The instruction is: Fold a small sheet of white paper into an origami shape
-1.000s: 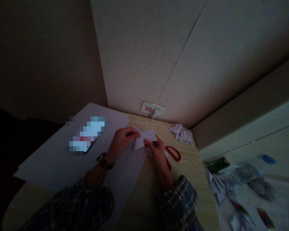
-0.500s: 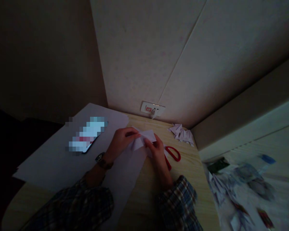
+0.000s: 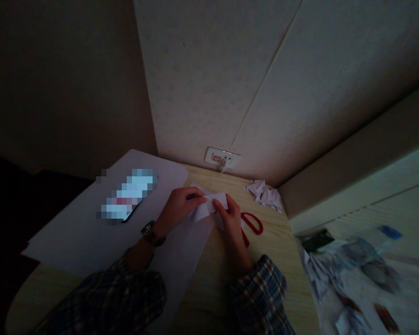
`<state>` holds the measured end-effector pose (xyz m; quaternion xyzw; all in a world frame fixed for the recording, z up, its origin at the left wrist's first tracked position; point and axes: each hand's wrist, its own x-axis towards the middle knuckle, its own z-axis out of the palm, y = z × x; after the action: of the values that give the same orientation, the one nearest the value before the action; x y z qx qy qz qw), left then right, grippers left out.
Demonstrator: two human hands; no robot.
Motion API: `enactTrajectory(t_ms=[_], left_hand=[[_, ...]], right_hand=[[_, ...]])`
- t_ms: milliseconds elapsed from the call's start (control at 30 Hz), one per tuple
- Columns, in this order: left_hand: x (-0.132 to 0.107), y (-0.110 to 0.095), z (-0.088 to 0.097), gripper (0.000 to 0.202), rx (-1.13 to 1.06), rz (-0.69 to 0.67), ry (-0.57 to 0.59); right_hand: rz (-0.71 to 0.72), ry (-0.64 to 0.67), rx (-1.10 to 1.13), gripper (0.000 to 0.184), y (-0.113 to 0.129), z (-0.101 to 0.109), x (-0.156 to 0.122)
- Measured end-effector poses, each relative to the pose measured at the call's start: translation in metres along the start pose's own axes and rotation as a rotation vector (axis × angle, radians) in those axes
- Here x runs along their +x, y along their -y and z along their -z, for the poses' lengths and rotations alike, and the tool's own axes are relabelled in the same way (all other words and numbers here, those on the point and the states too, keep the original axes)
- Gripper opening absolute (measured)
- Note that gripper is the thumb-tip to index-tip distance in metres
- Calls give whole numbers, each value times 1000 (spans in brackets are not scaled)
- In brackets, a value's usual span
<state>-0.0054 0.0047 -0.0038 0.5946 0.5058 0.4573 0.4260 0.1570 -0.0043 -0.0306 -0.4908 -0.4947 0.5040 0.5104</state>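
A small piece of folded white paper (image 3: 203, 210) is held between my two hands above the table. My left hand (image 3: 179, 204) pinches its left side, thumb and fingers closed on it. On the other side, my right hand (image 3: 229, 213) grips the right part, with the thumb lying on top. Just right of my right hand are red-handled scissors (image 3: 252, 223), their blades mostly hidden by the hand. Beneath my left arm spread large white paper sheets (image 3: 91, 232). The paper's exact folds are too dim to make out.
A phone (image 3: 131, 195) with a lit, blurred screen lies on the sheets. Folded paper pieces (image 3: 264, 193) sit at the back right of the wooden table (image 3: 279, 246). A socket (image 3: 222, 157) with a plug is on the wall. Right of the table lie a bottle (image 3: 370, 246) and scraps.
The folded paper has shifted slightly, and my right thumb has moved up onto it. Both hands keep their hold. The whole view has moved a little.
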Motion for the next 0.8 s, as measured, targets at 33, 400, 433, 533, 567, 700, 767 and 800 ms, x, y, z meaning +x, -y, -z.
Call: enactTrajectory(t_ms=[33,400,433,533,567,700,767,800], left_hand=[[0,0,0,18,1,1,3],[1,2,-1,20,-9,1,6],[1,3,-1,20,-8,4,9],[1,4,-1,20,-1,-3,11],[1,5,-1,20,3,-9,12],[1,7,-1,21,18,-30,31],[1,6,-1,21,29,-31,31],[1,6,-1,21,35,-29,28]], right_hand=[[0,-2,-4,17,-1,0,0],[95,-33,-220,21,3,1,-5],[104,-42,-246,22,4,0,-6],[115,-54,-270,22,5,-1,-7],[118,-54,-262,22,4,-1,-7],[126,-43,-248,23,1,-1,-6],[124,-43,-248,25,0,0,-5],[120,-39,-244,25,0,0,-5]])
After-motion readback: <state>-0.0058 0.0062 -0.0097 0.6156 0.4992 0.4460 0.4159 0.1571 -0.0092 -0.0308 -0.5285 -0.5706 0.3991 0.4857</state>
